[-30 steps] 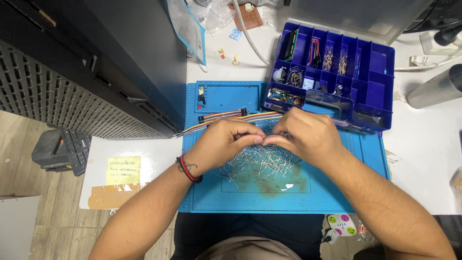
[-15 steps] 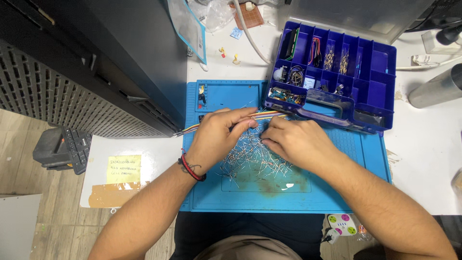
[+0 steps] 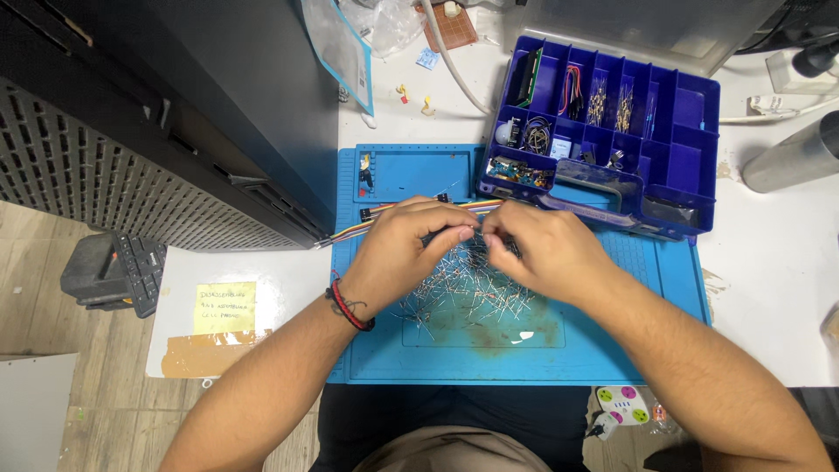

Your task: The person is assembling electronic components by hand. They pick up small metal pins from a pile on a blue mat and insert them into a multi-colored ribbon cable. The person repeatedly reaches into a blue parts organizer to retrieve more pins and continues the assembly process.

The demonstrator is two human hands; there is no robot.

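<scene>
A loose heap of small wire-leaded components (image 3: 463, 293) is spread on the blue work mat (image 3: 612, 350), directly beneath and just toward the body from the fingertips. No common axis is seen in the heap: the leads point in all directions. A few pieces are pinched between the two hands, but their long axis cannot be told, since they are hidden by the fingers. The left hand (image 3: 404, 249) is curled nearly closed, its fingertips pressed against those of the right hand (image 3: 537, 249), which is closed likewise. A multicoloured ribbon cable (image 3: 384, 218) is seen just beyond the knuckles, running crosswise. Farther beyond, a blue compartment box (image 3: 690, 149) of sorted parts is set on the white table (image 3: 769, 288).
</scene>
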